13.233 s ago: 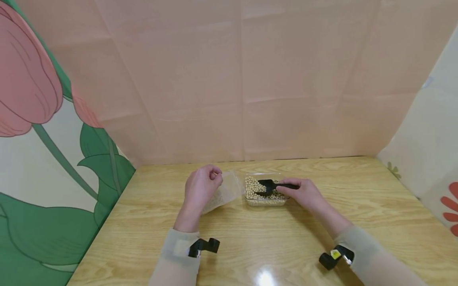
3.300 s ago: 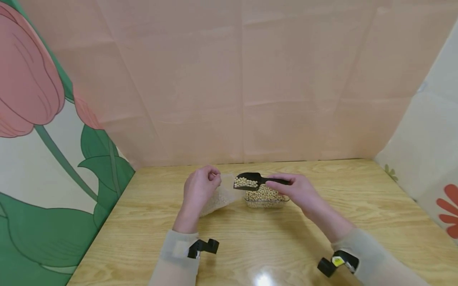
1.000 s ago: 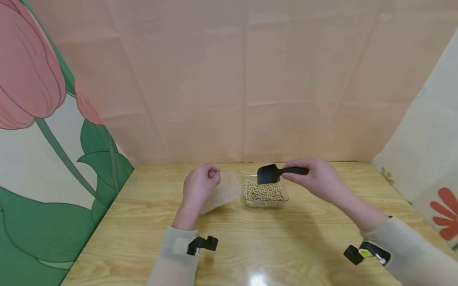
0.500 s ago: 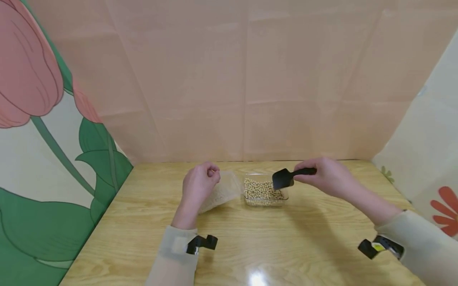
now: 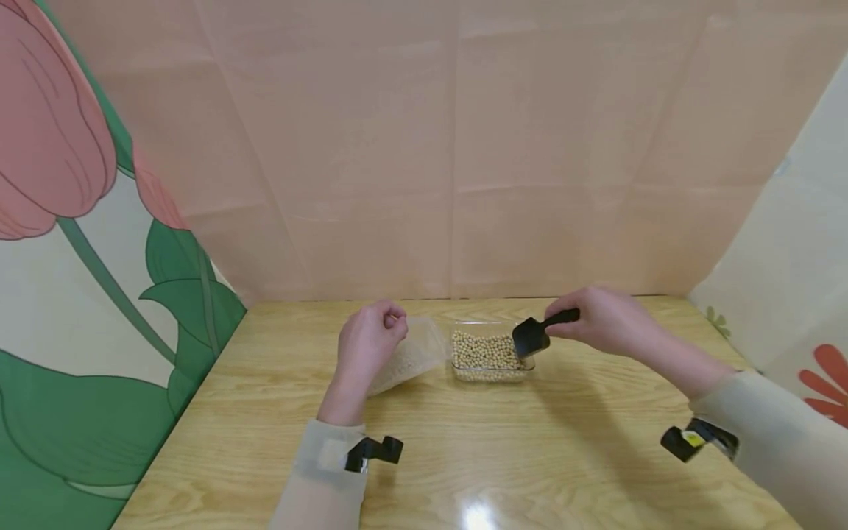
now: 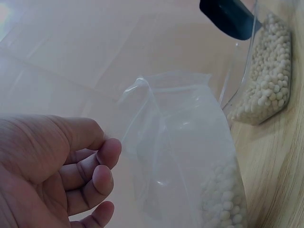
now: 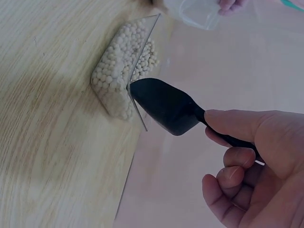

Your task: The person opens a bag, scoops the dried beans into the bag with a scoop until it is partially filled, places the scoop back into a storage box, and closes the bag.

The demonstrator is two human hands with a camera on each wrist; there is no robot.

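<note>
One right grip (image 5: 599, 320) above table (image 5: 596, 419), scoop (image 5: 531, 338) tip-down

Right hand (image 7: 282, 164) grips the black scoop (image 7: 166, 107) by its handle, thumb along it, remaining fingers curled below. Blade tip lies at the rim of a clear container (image 7: 141, 53); contact cannot be confirmed. Container holds pale round beans (image 7: 116, 64) and stands on the wood-grain worktop (image 7: 47, 128). Top edge: part of a translucent bag (image 7: 194, 12), fingers of the left hand (image 7: 229, 4) beside it. Pale pink backdrop (image 7: 237, 71) behind.
</note>
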